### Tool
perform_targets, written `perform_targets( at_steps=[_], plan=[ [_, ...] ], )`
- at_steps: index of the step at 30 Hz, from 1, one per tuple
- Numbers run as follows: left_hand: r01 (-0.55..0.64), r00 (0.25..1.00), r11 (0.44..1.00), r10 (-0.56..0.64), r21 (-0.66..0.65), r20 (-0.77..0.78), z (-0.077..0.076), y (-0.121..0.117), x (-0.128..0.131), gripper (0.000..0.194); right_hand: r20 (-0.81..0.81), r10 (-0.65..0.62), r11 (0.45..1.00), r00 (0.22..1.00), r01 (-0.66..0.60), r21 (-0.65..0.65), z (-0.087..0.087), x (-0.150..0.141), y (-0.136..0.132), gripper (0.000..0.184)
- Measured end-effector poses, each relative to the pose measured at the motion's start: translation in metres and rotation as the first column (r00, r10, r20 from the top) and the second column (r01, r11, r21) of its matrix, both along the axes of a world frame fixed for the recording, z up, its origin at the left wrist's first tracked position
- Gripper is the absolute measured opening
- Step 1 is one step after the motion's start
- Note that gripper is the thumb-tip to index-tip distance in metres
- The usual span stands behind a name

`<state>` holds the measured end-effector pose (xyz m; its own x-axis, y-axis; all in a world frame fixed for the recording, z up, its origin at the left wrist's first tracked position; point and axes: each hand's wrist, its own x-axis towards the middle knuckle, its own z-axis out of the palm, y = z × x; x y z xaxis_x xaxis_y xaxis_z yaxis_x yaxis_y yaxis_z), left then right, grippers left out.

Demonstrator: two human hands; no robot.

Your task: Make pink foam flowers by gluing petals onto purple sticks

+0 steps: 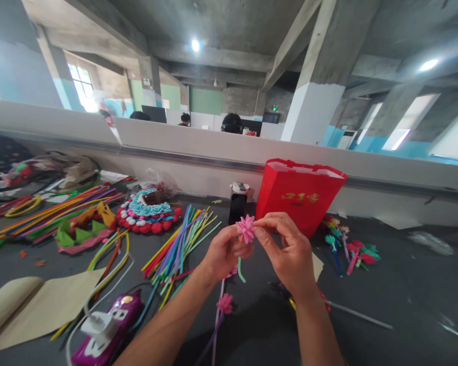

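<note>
Between my two hands, above the dark table, is a pink pipe-cleaner flower (246, 229) with a pale green stem (241, 270) hanging below it. My left hand (229, 248) is closed around the flower's base from the left. From the right, my right hand (284, 246) pinches the flower's petals between thumb and fingertips. A second pink flower (225, 303) on a purple stem lies on the table beneath my hands. Another bit of pink shows just behind my left hand, partly hidden.
Loose pipe cleaners (179, 244) lie left of my hands. A red bag (299, 195) and a phone (237, 207) stand against the partition. Finished flowers (353, 251) lie at the right. A purple power strip (110, 325) and an open notebook (41, 310) are front left.
</note>
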<state>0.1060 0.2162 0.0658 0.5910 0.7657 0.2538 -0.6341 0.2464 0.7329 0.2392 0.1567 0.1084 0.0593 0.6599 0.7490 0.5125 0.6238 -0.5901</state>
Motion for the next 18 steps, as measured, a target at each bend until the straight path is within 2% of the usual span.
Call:
perform_targets(
  at_steps=[9,18],
  plan=[
    [-0.015,0.999,1.000,0.015,0.001,0.041,-0.0008,-0.0004,0.0009,0.034,0.075,-0.062,0.998,0.995,0.060,0.032,0.0009,-0.0034,0.0001,0.010],
    [-0.004,0.999,1.000,0.003,0.005,0.047,0.0029,-0.0018,-0.0001,0.033,0.107,-0.068,0.997,0.992,0.064,0.044,-0.0004,-0.0039,0.0001,0.011]
  ],
)
